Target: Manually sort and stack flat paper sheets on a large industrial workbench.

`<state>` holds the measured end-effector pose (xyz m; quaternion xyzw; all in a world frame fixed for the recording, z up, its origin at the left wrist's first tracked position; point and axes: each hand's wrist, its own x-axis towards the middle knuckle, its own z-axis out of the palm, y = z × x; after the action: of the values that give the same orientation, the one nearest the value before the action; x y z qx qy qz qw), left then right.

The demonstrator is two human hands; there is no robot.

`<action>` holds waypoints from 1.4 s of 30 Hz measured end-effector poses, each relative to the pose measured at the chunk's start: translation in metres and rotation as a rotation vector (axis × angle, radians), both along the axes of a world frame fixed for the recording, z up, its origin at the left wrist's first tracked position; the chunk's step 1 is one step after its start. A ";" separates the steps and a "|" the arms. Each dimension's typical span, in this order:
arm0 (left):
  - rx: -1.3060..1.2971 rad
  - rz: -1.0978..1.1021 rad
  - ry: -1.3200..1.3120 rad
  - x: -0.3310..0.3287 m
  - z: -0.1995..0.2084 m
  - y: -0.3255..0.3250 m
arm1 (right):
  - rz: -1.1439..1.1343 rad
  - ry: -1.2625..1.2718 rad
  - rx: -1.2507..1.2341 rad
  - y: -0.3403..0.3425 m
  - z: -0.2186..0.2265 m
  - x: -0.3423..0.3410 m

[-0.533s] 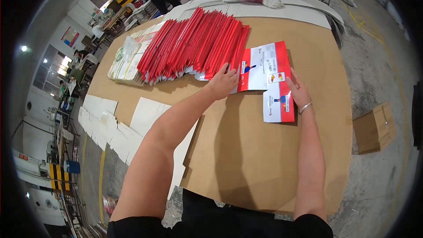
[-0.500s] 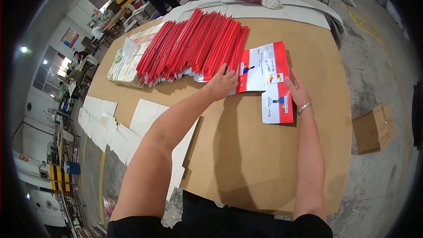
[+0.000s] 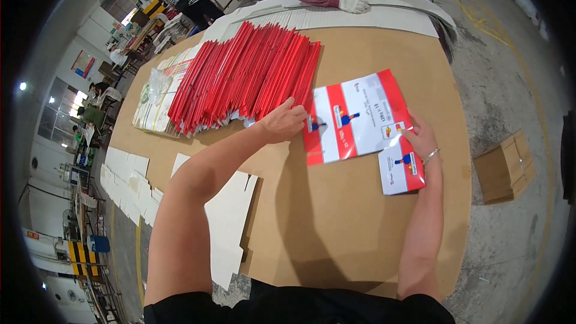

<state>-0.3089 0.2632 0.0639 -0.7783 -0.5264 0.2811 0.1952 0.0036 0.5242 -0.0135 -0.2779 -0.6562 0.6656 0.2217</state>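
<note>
A flat red and white printed carton blank (image 3: 364,97), with blue figures on it, lies slanted over the brown board in front of me. My right hand (image 3: 423,139) grips its right edge, thumb on the printed face, beside the smaller flap (image 3: 393,175) that hangs toward me. At the blank's left edge is my left hand (image 3: 282,123), its fingers bent and closed on that edge; the fingertips are partly hidden. Just beyond my left hand leans a long row of red folded cartons (image 3: 246,75), standing on edge and packed tightly.
A bundle of pale cardboard (image 3: 159,105) with clear plastic on top sits left of the row. White cardboard sheets (image 3: 225,228) lie at the near left. Across the table, a co-worker's gloved hand (image 3: 354,4) rests on pale sheets. A cardboard box (image 3: 504,168) stands on the floor at right.
The blank has come nearer to me and spread out wider, showing more of its left panels. My right hand has moved down and right with it; my left hand has shifted slightly left.
</note>
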 end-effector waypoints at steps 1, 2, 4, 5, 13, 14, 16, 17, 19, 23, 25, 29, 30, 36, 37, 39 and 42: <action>0.029 0.005 -0.045 0.000 0.011 -0.003 | 0.038 -0.008 -0.024 -0.005 0.008 -0.001; 0.057 0.011 -0.093 0.001 0.017 -0.005 | 0.039 -0.007 -0.018 -0.004 0.008 -0.007; 0.090 0.027 -0.130 -0.004 0.029 -0.011 | 0.025 -0.079 0.084 -0.005 -0.004 -0.025; 0.098 0.038 -0.169 -0.002 0.032 -0.006 | -0.016 -0.171 0.225 0.010 -0.022 -0.036; 0.146 0.015 -0.310 -0.001 0.020 -0.008 | -0.062 -0.457 0.533 -0.064 -0.014 -0.249; 0.167 0.017 -0.342 0.001 0.016 -0.011 | -0.076 -0.463 0.685 -0.078 -0.004 -0.261; 0.093 0.085 -0.283 0.004 0.006 -0.024 | 0.156 -0.488 0.193 -0.092 0.034 -0.259; 0.090 0.052 -0.244 0.007 -0.001 -0.027 | 0.161 -0.486 0.196 -0.092 0.034 -0.254; 0.086 0.036 -0.229 0.009 -0.006 -0.030 | 0.287 -0.524 0.260 -0.084 0.030 -0.238; 0.076 0.247 -0.547 0.024 0.004 -0.020 | 0.043 -0.205 0.650 -0.110 -0.029 -0.238; 0.385 0.247 -0.429 0.028 0.006 -0.007 | 0.086 -0.291 0.643 -0.103 -0.045 -0.241; 0.407 0.539 -0.291 0.026 -0.038 -0.048 | 0.239 -0.252 0.184 -0.125 0.012 -0.225; 0.417 0.539 -0.298 0.023 -0.045 -0.052 | 0.202 -0.200 0.031 -0.128 0.015 -0.218; 0.450 0.526 -0.520 0.019 -0.008 -0.039 | 0.084 -0.169 0.272 -0.123 -0.028 -0.230; 0.526 0.520 -0.444 0.015 0.013 -0.029 | 0.008 -0.149 0.470 -0.116 -0.045 -0.233; 0.729 0.597 -0.300 -0.018 0.035 -0.031 | -0.042 -0.105 0.581 -0.119 -0.048 -0.235; 0.732 0.828 -0.188 -0.050 0.014 -0.061 | 0.061 -0.145 0.378 -0.136 -0.011 -0.232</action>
<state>-0.3586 0.2025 0.0781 -0.4096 -0.8665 0.0627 0.2783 -0.2283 0.3885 -0.0241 -0.2587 -0.7919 0.5150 0.2019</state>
